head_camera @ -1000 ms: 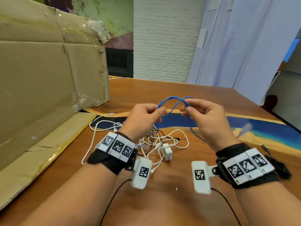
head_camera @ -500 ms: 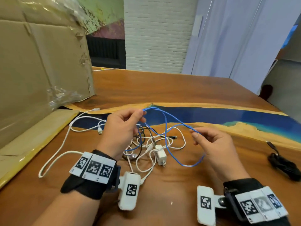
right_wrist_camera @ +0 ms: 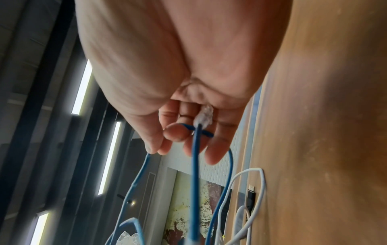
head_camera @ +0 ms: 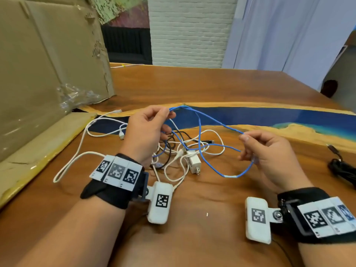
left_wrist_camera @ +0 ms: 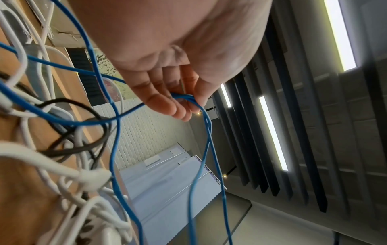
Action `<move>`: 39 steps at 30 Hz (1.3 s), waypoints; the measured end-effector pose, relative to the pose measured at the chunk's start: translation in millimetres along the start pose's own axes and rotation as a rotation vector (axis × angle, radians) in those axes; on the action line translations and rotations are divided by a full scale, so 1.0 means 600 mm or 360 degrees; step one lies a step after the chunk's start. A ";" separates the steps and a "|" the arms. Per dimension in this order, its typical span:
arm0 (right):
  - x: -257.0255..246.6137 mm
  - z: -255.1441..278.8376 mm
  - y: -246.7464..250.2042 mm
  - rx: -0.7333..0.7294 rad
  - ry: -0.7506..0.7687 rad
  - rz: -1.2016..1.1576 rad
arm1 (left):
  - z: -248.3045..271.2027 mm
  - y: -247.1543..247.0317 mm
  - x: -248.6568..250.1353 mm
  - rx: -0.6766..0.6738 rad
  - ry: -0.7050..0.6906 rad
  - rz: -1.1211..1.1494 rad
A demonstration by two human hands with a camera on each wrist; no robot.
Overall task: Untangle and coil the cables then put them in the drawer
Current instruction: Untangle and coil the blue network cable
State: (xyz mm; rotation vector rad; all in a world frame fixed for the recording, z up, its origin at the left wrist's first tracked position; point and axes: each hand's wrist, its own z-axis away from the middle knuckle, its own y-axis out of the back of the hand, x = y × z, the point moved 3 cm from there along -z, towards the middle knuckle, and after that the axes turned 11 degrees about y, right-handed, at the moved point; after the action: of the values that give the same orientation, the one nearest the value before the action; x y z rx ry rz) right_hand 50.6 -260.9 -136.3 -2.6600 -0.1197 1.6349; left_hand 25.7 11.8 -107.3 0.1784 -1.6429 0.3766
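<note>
Head view gives me the wooden desk [head_camera: 192,83] first, with a blue inlay band across it and a big cardboard sheet [head_camera: 44,70] leaning at my left, its top cut off by the frame. On the desk between my wrists lies the tangle of white cables [head_camera: 181,160], with a black cable [head_camera: 173,135] threaded through; I cannot follow which strand crosses over which. A white charger plug [head_camera: 194,163] sits in the middle of that heap. At the far right edge a dark bundle [head_camera: 341,170] is partly cut off, so I cannot say what it is.

My left hand [head_camera: 146,133] is raised above the tangle, fingertips pinching a bend of the blue cable [head_camera: 212,120]; the left wrist view confirms the pinch [left_wrist_camera: 184,97]. From there the cable runs across to my right hand [head_camera: 269,153], which grasps it too. The right wrist view shows the clear connector [right_wrist_camera: 204,116] tucked in that palm, fingers curled round it, though the picture is blurred. A loop of blue hangs below the right hand.
</note>
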 end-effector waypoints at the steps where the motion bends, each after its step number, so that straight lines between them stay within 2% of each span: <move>1: 0.001 -0.001 -0.001 0.0001 -0.0035 -0.0096 | 0.000 -0.002 0.002 -0.0009 -0.0019 0.0017; 6: 0.006 -0.001 -0.010 -0.0005 -0.0092 -0.0208 | 0.010 -0.010 0.007 -0.0039 -0.0183 0.0005; 8: 0.004 -0.001 -0.018 -0.0034 -0.0107 -0.0189 | 0.018 -0.024 0.004 -0.0117 -0.0151 -0.0048; 14: 0.003 0.000 -0.043 -0.0142 -0.0148 -0.0460 | 0.045 -0.092 -0.003 -0.0651 0.0035 -0.0339; 16: 0.009 -0.001 -0.058 -0.0283 -0.0132 -0.0546 | 0.061 -0.131 -0.012 -0.0797 -0.0010 -0.0457; 18: 0.019 -0.003 -0.059 -0.0334 -0.0121 -0.0463 | 0.071 -0.161 -0.011 -0.0818 -0.0154 -0.0603; 20: 0.017 -0.001 -0.048 -0.0264 -0.0139 -0.0425 | 0.068 -0.167 -0.017 -0.0882 -0.0172 -0.0717; 23: 0.009 -0.011 -0.018 -0.0015 -0.0194 -0.0539 | 0.049 -0.139 -0.015 -0.0981 0.0009 -0.0945; 25: 0.008 -0.005 -0.016 -0.0015 -0.0181 -0.0504 | 0.042 -0.122 -0.016 -0.1056 0.0104 -0.1078; 27: 0.006 -0.003 -0.022 -0.0026 -0.0157 -0.0475 | 0.033 -0.109 -0.014 -0.1014 0.0072 -0.1178; 30: 0.002 -0.004 -0.023 0.0017 -0.0144 -0.0474 | 0.007 -0.083 -0.010 -0.0582 -0.0040 -0.1092; 32: -0.001 -0.003 -0.024 0.0007 -0.0127 -0.0498 | -0.010 -0.068 -0.012 -0.0366 -0.0001 -0.0930; 35: -0.004 0.002 -0.029 -0.0051 -0.0091 -0.0455 | -0.025 -0.058 -0.017 -0.0233 0.0142 -0.0752; 39: -0.007 0.008 -0.032 -0.0199 -0.0027 -0.0287 | -0.031 -0.063 -0.018 -0.0182 0.0191 -0.0758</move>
State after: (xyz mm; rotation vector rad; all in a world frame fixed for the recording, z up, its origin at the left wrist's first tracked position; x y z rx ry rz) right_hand 43.5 -242.0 -133.8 -2.6315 -0.4622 1.6446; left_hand 56.7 -18.0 -111.4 0.4414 -1.4440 -0.0687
